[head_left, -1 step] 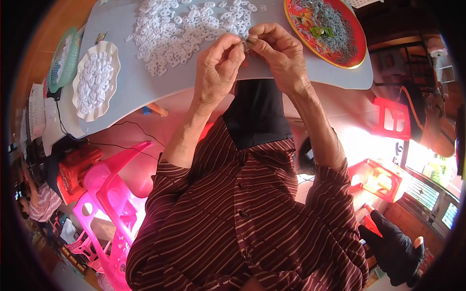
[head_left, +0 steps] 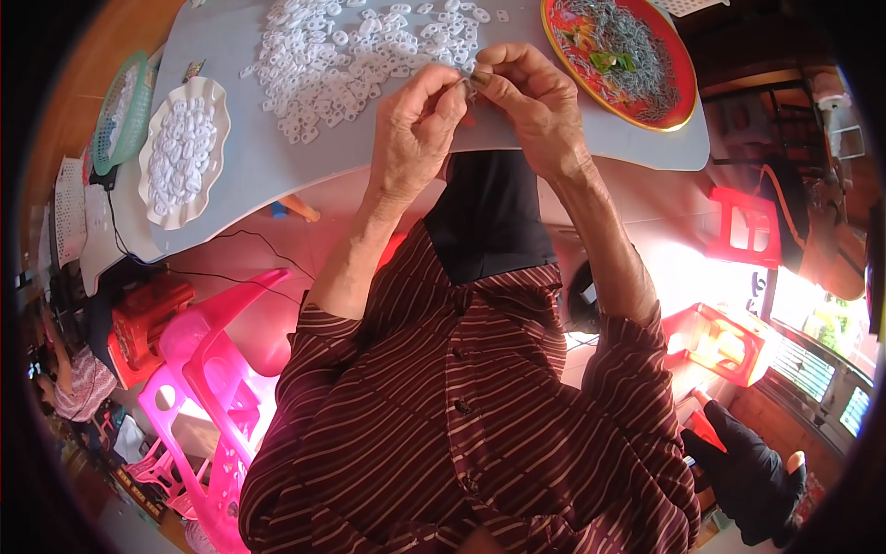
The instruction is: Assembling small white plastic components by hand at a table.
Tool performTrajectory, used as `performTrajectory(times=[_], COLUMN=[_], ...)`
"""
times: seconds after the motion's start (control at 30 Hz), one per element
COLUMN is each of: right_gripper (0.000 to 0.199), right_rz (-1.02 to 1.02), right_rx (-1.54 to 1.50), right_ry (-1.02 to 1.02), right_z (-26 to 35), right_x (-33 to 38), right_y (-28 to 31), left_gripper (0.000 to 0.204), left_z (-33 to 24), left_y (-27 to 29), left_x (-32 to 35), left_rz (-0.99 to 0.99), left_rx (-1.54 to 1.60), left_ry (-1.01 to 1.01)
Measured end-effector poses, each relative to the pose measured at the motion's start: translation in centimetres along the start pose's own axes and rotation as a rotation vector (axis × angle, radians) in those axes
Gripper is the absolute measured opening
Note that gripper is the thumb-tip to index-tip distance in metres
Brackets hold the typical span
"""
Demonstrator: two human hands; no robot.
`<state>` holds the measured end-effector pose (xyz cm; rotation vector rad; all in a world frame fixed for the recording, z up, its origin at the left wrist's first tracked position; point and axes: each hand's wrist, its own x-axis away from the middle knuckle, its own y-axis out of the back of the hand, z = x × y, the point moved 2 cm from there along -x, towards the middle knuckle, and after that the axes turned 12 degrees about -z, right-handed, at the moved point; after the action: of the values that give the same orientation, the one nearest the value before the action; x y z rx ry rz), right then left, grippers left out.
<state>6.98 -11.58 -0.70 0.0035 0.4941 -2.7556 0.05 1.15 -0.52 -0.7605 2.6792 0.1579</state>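
Observation:
My left hand and my right hand meet over the near edge of the grey table, thumbs and forefingers pinched together. Between the fingertips is something tiny that I cannot make out. Just beyond my left hand spreads a loose heap of small white plastic pieces with holes. To the right of my right hand, a red plate with a gold rim bears many small grey metal pins or screws and a bit of green. Farther left, a white wavy-edged dish is filled with similar white oval pieces.
A green mesh basket with white bits stands at the far left. A black cable hangs below the table edge. Pink plastic chairs are at lower left, red stools at right. Another person's dark-clothed limb shows at lower right.

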Motion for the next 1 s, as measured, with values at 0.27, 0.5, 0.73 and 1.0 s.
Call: performTrajectory(times=[0.27, 0.5, 0.73, 1.0], right_gripper=[0.018, 0.014, 0.014, 0.017], right_rz=[0.017, 0.012, 0.047, -0.071], right_rx=[-0.002, 0.049, 0.13, 0.252], right_ry=[0.005, 0.02, -0.036, 0.014], right_z=[0.2, 0.2, 0.6, 0.7], right_x=[0.4, 0.6, 0.7, 1.1], right_y=[0.0, -0.3, -0.1, -1.0], left_gripper=[0.006, 0.008, 0.009, 0.005], left_z=[0.3, 1.0, 0.9, -0.2], left_y=[0.4, 0.4, 0.9, 0.4], left_x=[0.0, -0.2, -0.3, 0.2], left_rz=[0.124, 0.113, 0.112, 0.069], left_rx=[0.074, 0.082, 0.093, 0.082], left_ry=[0.057, 0.043, 0.07, 0.046])
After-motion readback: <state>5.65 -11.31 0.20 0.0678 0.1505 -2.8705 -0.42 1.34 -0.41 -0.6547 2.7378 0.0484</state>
